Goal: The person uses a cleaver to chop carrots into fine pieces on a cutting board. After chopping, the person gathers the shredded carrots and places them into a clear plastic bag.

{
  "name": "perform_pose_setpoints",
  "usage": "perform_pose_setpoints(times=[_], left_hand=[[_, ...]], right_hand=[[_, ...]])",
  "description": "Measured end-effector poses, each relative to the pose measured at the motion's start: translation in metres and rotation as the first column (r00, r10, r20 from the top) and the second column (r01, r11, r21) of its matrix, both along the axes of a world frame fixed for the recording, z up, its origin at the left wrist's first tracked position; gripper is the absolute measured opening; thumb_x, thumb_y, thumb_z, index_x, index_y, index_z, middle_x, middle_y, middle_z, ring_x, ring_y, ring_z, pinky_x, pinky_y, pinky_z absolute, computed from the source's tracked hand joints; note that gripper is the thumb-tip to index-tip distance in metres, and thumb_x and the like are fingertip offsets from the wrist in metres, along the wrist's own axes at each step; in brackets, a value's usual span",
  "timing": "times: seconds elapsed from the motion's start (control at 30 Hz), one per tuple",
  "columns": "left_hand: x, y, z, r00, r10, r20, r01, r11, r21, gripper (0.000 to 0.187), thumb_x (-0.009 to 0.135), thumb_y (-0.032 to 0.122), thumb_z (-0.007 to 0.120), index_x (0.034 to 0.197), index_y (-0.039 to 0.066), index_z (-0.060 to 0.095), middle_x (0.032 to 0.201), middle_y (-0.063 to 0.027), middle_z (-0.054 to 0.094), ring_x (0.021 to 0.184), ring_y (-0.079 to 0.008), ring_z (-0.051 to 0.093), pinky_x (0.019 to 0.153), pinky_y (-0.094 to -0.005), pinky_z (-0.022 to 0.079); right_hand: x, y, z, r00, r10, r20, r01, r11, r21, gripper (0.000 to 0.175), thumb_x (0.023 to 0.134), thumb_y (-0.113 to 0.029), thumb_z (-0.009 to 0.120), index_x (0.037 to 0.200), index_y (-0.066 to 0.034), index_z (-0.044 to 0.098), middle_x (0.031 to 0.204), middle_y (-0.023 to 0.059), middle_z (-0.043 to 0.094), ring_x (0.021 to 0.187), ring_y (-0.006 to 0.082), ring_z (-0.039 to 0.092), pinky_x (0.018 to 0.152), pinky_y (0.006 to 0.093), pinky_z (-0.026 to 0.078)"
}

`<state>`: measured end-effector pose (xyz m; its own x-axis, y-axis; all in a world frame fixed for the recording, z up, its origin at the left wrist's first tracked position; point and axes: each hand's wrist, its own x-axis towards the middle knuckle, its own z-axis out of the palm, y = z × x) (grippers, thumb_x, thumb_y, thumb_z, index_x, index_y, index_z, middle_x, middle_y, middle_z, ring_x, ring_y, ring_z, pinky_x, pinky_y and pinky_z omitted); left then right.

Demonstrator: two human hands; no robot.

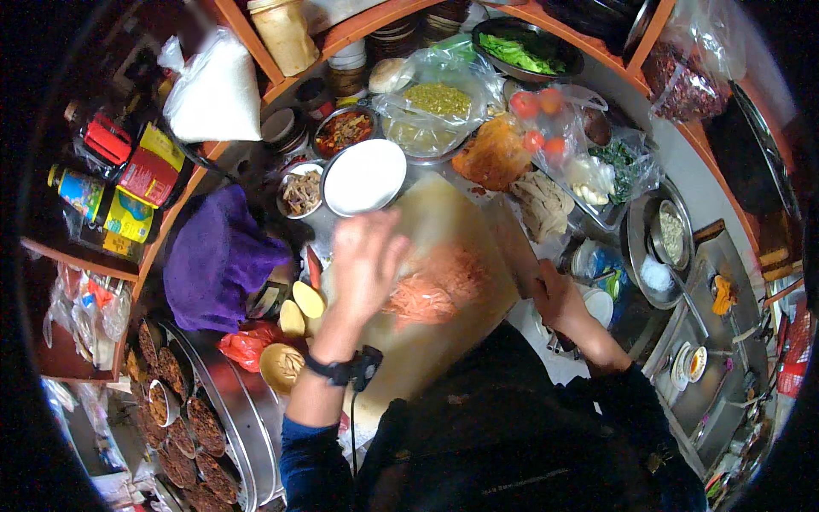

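Observation:
My left hand (365,269), blurred by motion, is over the left side of a worn cutting board (473,326). Its fingers are spread and seem to hold nothing. Just beyond the fingertips is a white bowl (365,177); whether they touch it I cannot tell. A heap of shredded orange-pink food, perhaps carrot (435,288), lies on the board. To the right of that heap, my right hand (560,304) grips the handle of a cleaver (512,243), its broad blade slanting away over the board's right edge.
Left of the board are cut potato pieces (309,299), a wooden bowl (281,369) and a purple cloth (217,262). Bagged tomatoes (544,121), a tray (595,205) and a bowl of greens (524,51) crowd the back. A metal basin (659,256) stands right.

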<state>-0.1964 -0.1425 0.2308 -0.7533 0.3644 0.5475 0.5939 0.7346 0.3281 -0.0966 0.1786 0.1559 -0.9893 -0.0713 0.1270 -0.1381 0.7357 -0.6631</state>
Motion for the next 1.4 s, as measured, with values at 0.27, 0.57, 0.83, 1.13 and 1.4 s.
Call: perform_pose_setpoints(times=[0.27, 0.57, 0.83, 1.13, 1.4], left_hand=[[0.038, 0.018, -0.151, 0.963, -0.065, 0.263, 0.198, 0.831, -0.519, 0.090, 0.080, 0.026, 0.077, 0.155, 0.007, 0.031, 0.160, -0.0160, 0.028, 0.152, -0.0336, 0.019, 0.124, -0.0502, 0.016], [0.040, 0.003, -0.191, 0.933, -0.024, 0.358, 0.168, 0.911, -0.377, 0.089, 0.076, 0.043, 0.075, 0.149, 0.006, 0.040, 0.149, -0.0143, 0.042, 0.142, -0.0343, 0.034, 0.119, -0.0510, 0.025], [0.030, 0.021, -0.199, 0.914, 0.235, 0.332, -0.193, 0.969, -0.155, 0.078, 0.076, 0.041, 0.072, 0.142, 0.005, 0.050, 0.114, -0.0170, 0.056, 0.110, -0.0354, 0.053, 0.097, -0.0474, 0.042], [0.004, 0.011, -0.159, 0.845, 0.219, 0.487, -0.195, 0.976, -0.101, 0.084, 0.083, 0.056, 0.066, 0.147, 0.006, 0.044, 0.138, -0.0212, 0.049, 0.129, -0.0352, 0.045, 0.113, -0.0472, 0.031], [0.008, 0.033, -0.179, 0.847, 0.326, 0.420, -0.218, 0.933, -0.287, 0.038, 0.101, 0.030, 0.047, 0.125, 0.005, 0.063, 0.126, -0.0181, 0.061, 0.121, -0.0362, 0.052, 0.107, -0.0444, 0.038]], right_hand=[[0.009, 0.008, -0.014, 0.996, -0.010, 0.092, 0.008, 1.000, 0.030, 0.024, 0.093, -0.012, 0.060, 0.111, -0.0014, 0.047, 0.080, 0.0299, 0.064, 0.078, 0.0534, 0.061, 0.062, 0.0588, 0.044], [0.012, -0.002, -0.002, 0.981, -0.050, 0.187, 0.033, 0.995, 0.091, 0.027, 0.092, -0.010, 0.061, 0.115, -0.0004, 0.050, 0.084, 0.0302, 0.064, 0.080, 0.0529, 0.061, 0.064, 0.0575, 0.046], [0.005, -0.007, 0.004, 0.987, 0.037, 0.159, -0.048, 0.997, 0.066, 0.019, 0.092, -0.009, 0.060, 0.104, -0.0007, 0.048, 0.077, 0.0267, 0.063, 0.071, 0.0496, 0.062, 0.057, 0.0512, 0.046], [-0.031, 0.000, -0.006, 0.967, 0.152, 0.203, -0.164, 0.986, 0.042, 0.024, 0.093, -0.012, 0.059, 0.112, 0.0010, 0.051, 0.070, 0.0237, 0.063, 0.066, 0.0449, 0.064, 0.055, 0.0494, 0.048], [-0.077, -0.032, -0.021, 0.859, 0.473, -0.193, -0.413, 0.865, 0.284, 0.029, 0.091, -0.018, 0.062, 0.115, -0.0032, 0.058, 0.085, 0.0274, 0.065, 0.078, 0.0479, 0.064, 0.066, 0.0562, 0.049]])
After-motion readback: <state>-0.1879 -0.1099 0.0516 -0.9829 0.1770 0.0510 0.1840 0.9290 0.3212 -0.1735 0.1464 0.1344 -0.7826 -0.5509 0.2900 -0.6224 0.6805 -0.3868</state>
